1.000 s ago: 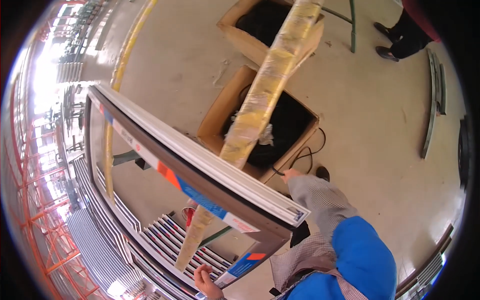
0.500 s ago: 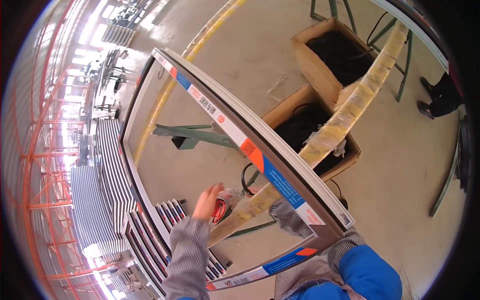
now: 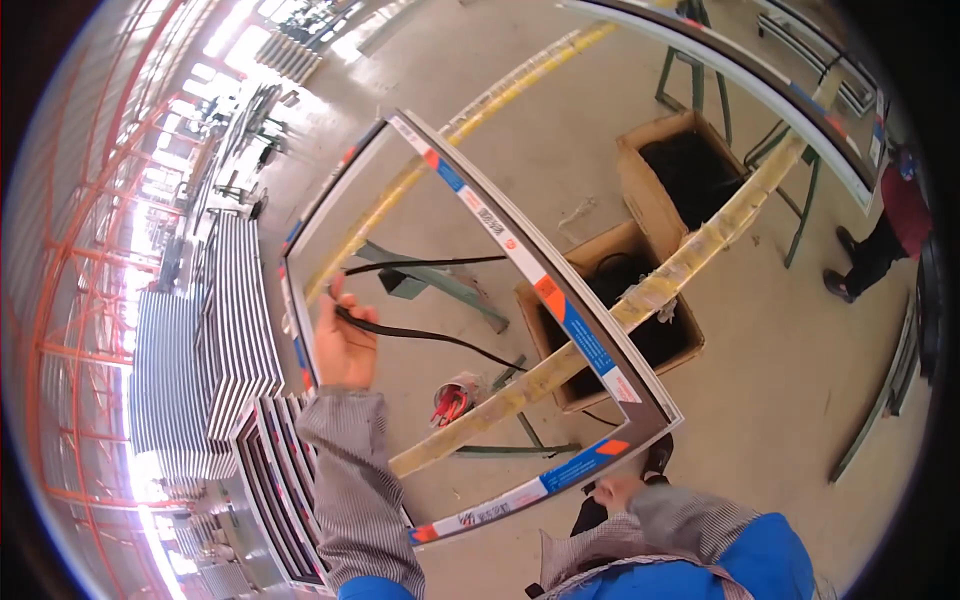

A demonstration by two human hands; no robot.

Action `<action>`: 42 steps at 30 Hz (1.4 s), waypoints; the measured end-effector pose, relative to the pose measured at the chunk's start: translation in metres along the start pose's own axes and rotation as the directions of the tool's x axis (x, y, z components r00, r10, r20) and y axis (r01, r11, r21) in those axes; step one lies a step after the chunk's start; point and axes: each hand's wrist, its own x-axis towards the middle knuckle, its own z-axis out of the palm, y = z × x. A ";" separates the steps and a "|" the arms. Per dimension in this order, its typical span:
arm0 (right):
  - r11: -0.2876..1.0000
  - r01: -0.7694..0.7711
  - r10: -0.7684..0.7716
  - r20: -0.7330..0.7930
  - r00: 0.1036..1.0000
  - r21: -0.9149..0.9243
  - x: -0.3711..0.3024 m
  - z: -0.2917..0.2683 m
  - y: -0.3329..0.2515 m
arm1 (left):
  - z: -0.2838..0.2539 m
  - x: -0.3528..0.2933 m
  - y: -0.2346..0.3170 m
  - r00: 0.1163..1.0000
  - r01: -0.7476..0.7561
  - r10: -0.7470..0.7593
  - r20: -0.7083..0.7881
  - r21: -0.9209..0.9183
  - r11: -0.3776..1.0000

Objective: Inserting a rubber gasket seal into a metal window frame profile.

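A rectangular window frame [image 3: 527, 263], brown and white with blue, white and orange protective tape, lies tilted in front of me. Inside its opening, toward the left side, my left hand [image 3: 347, 345] is closed on a black rubber strip [image 3: 430, 334]. Two lengths of the strip run from the fingers rightward, toward the cardboard box [image 3: 688, 350] of black coiled strip beyond the frame. My right hand [image 3: 617, 489] is at the frame's near edge by the lower right corner, fingers curled; whatever they grip is hidden.
A yellow tape-wrapped beam [image 3: 735, 208] passes under the frame. Green trestle legs [image 3: 440, 280] and a bucket of red-handled tools [image 3: 454, 402] show below. Another cardboard box [image 3: 640, 165] stands farther off. Stacked frames [image 3: 270, 470] are at left; a person [image 3: 868, 250] stands at far right.
My left hand has moved up and left and now has the black strip. The right hand has come into sight at the near edge. The view has shifted, showing the second frame and person more.
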 end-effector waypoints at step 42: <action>0.536 0.358 -0.815 -0.356 0.458 -0.764 -0.209 0.127 -0.417 | -0.610 -0.501 0.110 0.056 -0.248 0.222 -0.973 0.202 0.947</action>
